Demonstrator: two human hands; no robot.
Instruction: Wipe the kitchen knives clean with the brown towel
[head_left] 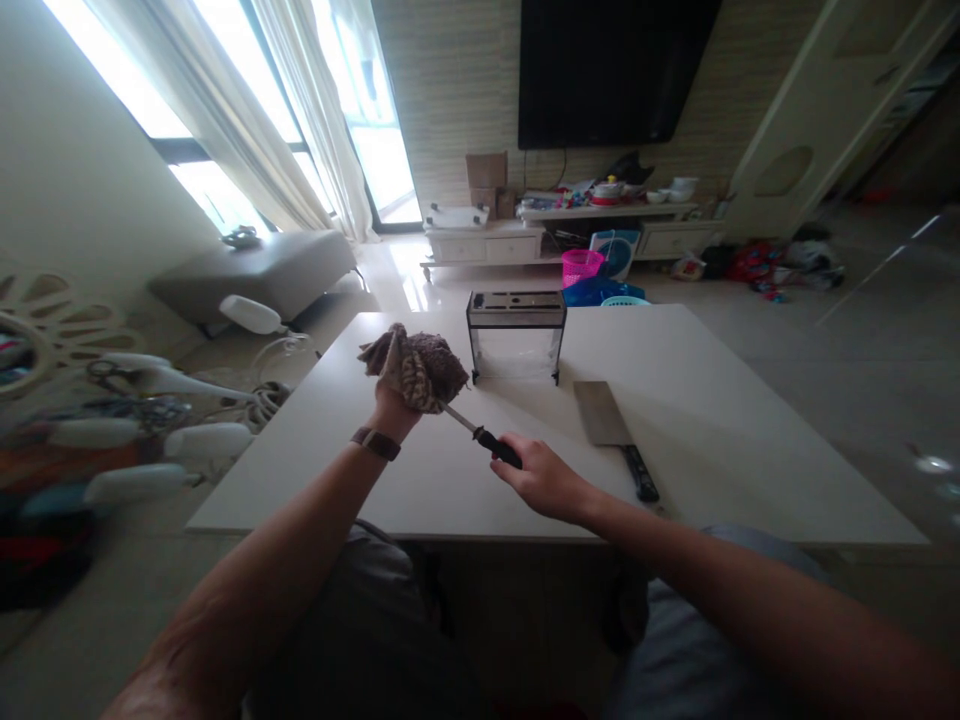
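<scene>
A bunched brown cloth (435,367) is in my left hand (396,402), held above the left part of the white table. My right hand (531,472) is closed on the black handle of a thin metal rod tool (496,447). The rod slants up to the left, and its far end is hidden in the cloth. Behind the hands, a knife block with a clear front (517,340) stands upright on the table. A cleaver (604,415) lies flat to the right, its black handle towards me.
The white table (720,440) has its near edge in front of my legs. Beyond it are a pink basket (581,265), a low TV cabinet (517,247) and a grey bench (262,280). A lamp with white shades (251,314) stands close on the left.
</scene>
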